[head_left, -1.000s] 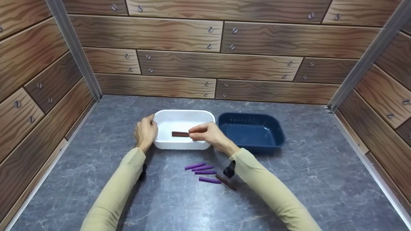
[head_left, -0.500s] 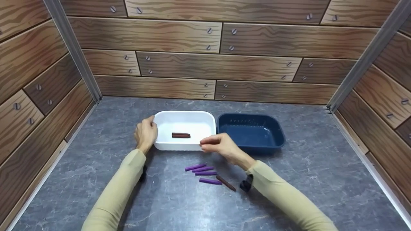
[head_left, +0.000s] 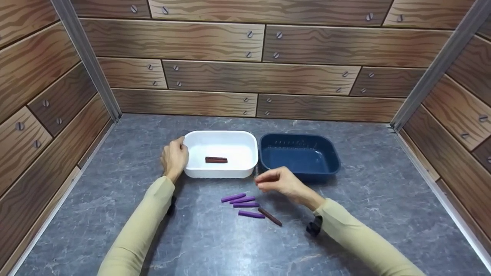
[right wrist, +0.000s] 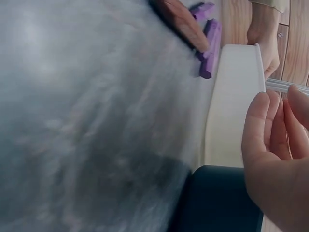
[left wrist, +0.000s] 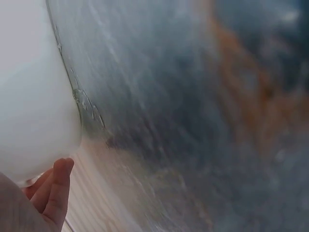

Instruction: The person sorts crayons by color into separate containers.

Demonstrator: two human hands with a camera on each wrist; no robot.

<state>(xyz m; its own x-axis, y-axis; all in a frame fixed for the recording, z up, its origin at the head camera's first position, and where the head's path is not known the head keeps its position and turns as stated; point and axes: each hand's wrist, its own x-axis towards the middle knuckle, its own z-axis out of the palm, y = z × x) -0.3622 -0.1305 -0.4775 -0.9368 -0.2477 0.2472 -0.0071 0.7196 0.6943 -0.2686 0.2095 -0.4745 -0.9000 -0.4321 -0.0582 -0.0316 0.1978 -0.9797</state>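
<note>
My left hand [head_left: 174, 158] holds the left end of the white container [head_left: 220, 173]; in the left wrist view its fingers [left wrist: 59, 188] lie against the outer wall. Two brown crayons [head_left: 216, 160] lie side by side inside this container. My right hand [head_left: 287, 186], holding nothing, hovers in front of the dark blue container [head_left: 330, 168] with fingers loosely bent, thumb near the fingertips. On the table just left of that hand lie several purple crayons [head_left: 251, 214] and one brown crayon [head_left: 270, 216], which also shows in the right wrist view.
The two containers stand side by side on the grey marbled tabletop [head_left: 207, 241], close together. Wood-patterned panels [head_left: 215, 76] enclose the back and both sides, with metal posts [head_left: 429, 65] in the corners.
The right hand let go of a brown crayon in the white container, then drew back right and toward the front. The left hand has stayed at the container's end.
</note>
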